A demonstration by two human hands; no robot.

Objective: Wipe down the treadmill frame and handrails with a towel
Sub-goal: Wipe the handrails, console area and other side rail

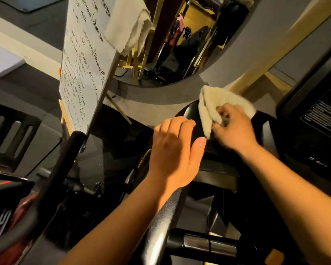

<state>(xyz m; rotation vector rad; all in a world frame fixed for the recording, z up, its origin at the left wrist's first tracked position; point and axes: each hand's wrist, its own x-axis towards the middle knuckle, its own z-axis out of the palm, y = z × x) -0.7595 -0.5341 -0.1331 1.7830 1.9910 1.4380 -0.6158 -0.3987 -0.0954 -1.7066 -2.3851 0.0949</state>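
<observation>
Handrail (161, 224): textured bar, running up under the left wrist.
Left hand (176, 152): fingers straight, flat, holding nothing.
Right hand (231, 127): curled around the bunched towel (216, 106), pressed on the black frame (188, 111).
Risk: loosely bunched cloth — could slip free, or skip patches.

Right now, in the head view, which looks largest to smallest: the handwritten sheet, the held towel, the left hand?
1. handwritten sheet
2. left hand
3. towel, bunched in the right hand
The left hand is nearer the camera, so the last two are unsure.
</observation>
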